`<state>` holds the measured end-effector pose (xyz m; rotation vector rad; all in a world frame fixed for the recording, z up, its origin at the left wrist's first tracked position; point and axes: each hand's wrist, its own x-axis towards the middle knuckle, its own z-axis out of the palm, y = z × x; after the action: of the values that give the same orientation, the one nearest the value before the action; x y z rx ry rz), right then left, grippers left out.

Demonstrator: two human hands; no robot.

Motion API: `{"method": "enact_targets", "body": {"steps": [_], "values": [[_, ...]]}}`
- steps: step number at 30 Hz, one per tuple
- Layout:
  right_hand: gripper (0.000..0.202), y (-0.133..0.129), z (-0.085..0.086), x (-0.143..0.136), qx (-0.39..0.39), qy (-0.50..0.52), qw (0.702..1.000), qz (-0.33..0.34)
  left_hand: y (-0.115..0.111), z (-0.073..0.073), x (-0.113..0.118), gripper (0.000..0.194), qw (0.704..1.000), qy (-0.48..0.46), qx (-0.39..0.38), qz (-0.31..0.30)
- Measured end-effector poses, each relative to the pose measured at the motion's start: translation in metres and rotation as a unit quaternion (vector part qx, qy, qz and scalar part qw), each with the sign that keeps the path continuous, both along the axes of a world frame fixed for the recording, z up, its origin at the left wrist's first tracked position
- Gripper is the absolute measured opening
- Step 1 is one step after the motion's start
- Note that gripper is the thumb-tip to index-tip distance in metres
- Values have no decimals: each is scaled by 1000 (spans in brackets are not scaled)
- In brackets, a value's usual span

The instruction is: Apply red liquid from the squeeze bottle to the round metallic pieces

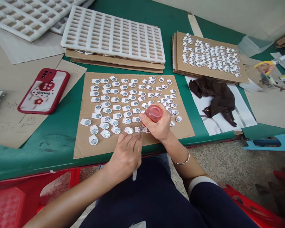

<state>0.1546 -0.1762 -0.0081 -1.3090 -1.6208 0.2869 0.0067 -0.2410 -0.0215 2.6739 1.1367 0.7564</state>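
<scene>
My right hand [160,126] is wrapped round a reddish squeeze bottle [154,112], tipped so that its base faces up. The bottle's lower end is hidden behind my fingers, low over the cardboard sheet [85,152]. My left hand [128,155] is closed on slim metal tweezers [134,175]; the flat end sticks out below the palm and the thin tip reaches a small round part with a white tab [139,129]. Rows of similar silver discs on white tabs [105,133] cover the sheet, more tightly grouped at the right.
White grid trays [114,34] rest on stacked cardboard behind the sheet. Another cardboard sheet with small parts [209,57] lies at the back right. Dark brown cloth [216,95] lies on white paper at right, a red-cased phone [45,91] at left. A red stool [7,202] stands below the table.
</scene>
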Motion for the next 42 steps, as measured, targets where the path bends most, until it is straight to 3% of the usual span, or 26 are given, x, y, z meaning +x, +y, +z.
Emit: {"method": "enact_targets", "body": {"steps": [7,14,19,29,36,39,42], "values": [[30,-5,2,2,-17,33,999,11,0,0,1,13,1000,4,10,5],[25,-20,-12,7,-74,170,983,14,-1,-2,1,14,1000,15,15,6],[29,-19,-18,5,-79,162,984,16,-2,-3,1,13,1000,15,7,10],[27,-18,-13,3,-58,128,990,23,-2,-3,0,11,1000,10,15,5],[28,-20,-14,3,-77,159,984,36,-1,1,1,15,1000,13,14,8],[27,-19,-14,5,-59,228,972,11,3,5,-2,14,1000,-18,-11,5],[27,-19,-16,9,-23,287,958,-3,14,11,-10,12,995,-55,-84,-7]]}}
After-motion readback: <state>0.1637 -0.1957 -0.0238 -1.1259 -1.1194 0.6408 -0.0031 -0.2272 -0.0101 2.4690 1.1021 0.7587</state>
